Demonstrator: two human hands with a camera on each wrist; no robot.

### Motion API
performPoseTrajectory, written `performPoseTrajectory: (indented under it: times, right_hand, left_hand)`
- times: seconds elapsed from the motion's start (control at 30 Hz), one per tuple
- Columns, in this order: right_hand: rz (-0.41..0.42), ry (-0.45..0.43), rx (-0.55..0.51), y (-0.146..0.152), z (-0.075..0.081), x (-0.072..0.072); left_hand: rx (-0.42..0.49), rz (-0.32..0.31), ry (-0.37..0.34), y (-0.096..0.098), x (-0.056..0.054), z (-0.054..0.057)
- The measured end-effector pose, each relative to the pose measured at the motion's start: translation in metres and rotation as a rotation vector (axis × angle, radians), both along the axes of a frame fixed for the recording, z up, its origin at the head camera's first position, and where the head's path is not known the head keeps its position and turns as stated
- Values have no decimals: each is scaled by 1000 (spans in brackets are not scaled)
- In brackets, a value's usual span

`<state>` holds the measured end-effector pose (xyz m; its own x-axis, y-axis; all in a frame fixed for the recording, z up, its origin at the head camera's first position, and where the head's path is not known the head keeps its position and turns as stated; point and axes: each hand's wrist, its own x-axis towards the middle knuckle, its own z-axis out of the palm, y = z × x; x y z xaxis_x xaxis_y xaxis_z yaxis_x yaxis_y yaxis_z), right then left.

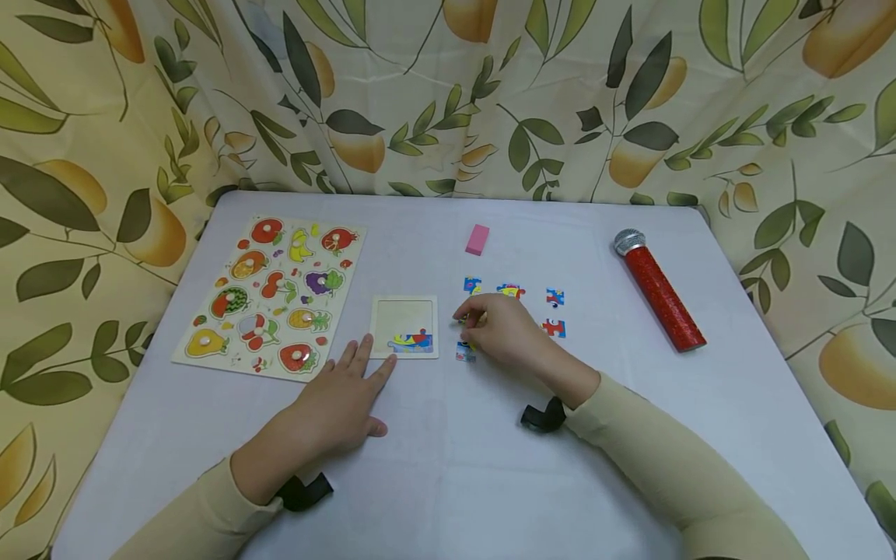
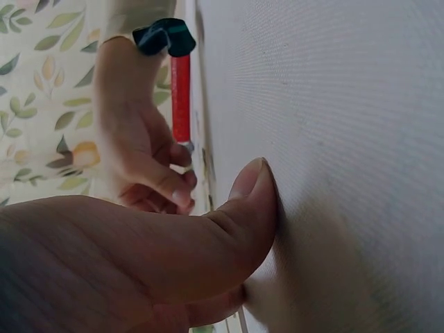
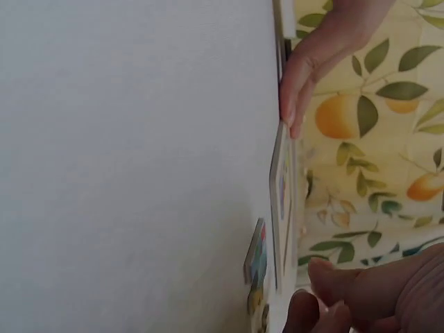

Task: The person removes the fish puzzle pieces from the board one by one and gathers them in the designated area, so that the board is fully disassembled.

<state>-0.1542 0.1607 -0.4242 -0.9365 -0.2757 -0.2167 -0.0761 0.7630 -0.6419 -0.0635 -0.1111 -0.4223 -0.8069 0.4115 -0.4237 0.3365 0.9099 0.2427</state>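
Observation:
My left hand (image 1: pixel 336 408) lies spread on the table, its fingertips at the lower left edge of a small square puzzle tray (image 1: pixel 404 301). Joined puzzle pieces (image 1: pixel 411 341) fill the tray's lower right part. Just right of the tray, my right hand (image 1: pixel 507 330) pinches what looks like a small puzzle piece (image 1: pixel 458 320) between thumb and forefinger, mostly hidden by the fingers. Loose puzzle pieces lie around that hand: one below it (image 1: pixel 465 352), others above and to its right (image 1: pixel 554 297). In the right wrist view a piece (image 3: pixel 257 253) lies flat near the tray (image 3: pixel 279 187).
A fruit picture board (image 1: pixel 280 299) lies left of the tray. A pink eraser-like block (image 1: pixel 477 239) is at the back middle, and a red glittery microphone (image 1: pixel 661 292) lies at the right. White cloth covers the table; a patterned curtain (image 1: pixel 448 93) hangs behind it.

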Motion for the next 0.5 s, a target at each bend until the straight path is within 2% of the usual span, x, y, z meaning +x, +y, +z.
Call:
performPoseTrajectory:
  times: [0.3,0.5]
  right_hand:
    - [136,4,-95,-38,3,-7]
    - [246,16,-125,-60,-2,-14]
  left_hand:
    - [-14,1,-8,1,0,2]
    - [-17,-6,-7,1,-1,1]
